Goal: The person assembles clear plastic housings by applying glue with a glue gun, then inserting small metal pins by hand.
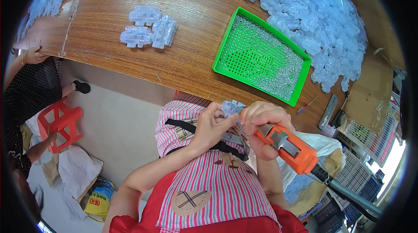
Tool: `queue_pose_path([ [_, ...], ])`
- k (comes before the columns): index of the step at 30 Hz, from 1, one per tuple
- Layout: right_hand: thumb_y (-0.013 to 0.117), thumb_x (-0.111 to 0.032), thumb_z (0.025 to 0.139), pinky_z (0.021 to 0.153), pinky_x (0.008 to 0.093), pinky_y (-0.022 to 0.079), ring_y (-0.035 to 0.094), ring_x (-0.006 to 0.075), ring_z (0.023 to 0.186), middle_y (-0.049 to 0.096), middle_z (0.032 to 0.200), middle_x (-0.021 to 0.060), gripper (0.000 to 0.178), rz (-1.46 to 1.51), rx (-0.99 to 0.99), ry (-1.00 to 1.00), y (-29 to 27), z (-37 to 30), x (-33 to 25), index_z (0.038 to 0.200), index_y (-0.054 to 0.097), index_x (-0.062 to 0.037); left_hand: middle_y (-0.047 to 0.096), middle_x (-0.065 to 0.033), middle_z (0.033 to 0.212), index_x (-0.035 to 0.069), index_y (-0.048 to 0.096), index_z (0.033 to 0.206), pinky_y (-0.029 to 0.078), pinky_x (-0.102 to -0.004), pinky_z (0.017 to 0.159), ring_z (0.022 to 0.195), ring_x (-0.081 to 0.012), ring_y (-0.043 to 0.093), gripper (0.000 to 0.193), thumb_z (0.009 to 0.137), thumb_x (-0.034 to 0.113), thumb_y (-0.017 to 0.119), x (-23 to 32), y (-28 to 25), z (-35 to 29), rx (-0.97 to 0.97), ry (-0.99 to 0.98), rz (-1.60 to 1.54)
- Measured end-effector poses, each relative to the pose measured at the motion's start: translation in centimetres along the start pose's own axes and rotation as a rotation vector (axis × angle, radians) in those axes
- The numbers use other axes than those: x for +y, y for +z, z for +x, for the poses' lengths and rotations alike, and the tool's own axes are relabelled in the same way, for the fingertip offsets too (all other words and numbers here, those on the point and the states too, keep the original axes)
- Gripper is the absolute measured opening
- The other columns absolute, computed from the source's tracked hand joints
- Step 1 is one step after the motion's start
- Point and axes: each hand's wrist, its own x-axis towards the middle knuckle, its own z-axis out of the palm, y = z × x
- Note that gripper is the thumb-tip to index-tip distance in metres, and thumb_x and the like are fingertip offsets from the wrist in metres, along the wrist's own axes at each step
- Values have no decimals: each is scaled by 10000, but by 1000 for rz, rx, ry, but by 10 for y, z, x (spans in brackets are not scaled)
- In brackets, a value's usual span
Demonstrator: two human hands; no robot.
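Note:
Just off the table's front edge, my left hand (211, 126) pinches a small clear plastic part (231, 107). My right hand (266, 119) is wrapped round an orange electric screwdriver (300, 154), whose front end meets the part; the bit's tip is hidden by the fingers. Beyond my hands a green perforated tray (301, 85) holds many small silver screws (283, 68), heaped mostly toward its right side. Farther left on the table sit three similar clear parts (164, 32), grouped together.
A large heap of clear parts (322, 19) covers the table's far right. Right of the tray lie a thin hand screwdriver (307, 104) and a phone (327, 112). The screwdriver's cable (355, 198) trails lower right. At left are another person's hand (35, 55) and a red stool (61, 124).

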Motion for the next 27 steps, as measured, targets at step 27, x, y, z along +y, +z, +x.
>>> queue_pose_path([
  [27,554,-670,814,478,278,448,515,145,548,528,627,24,696,78,101,-94,-12,-2,-30,969,511,8,633,-85,982,38,453,1043,535,-250,760,861,-122,633,310,843,64,689,8,-15,-13,4,-179,-31],
])
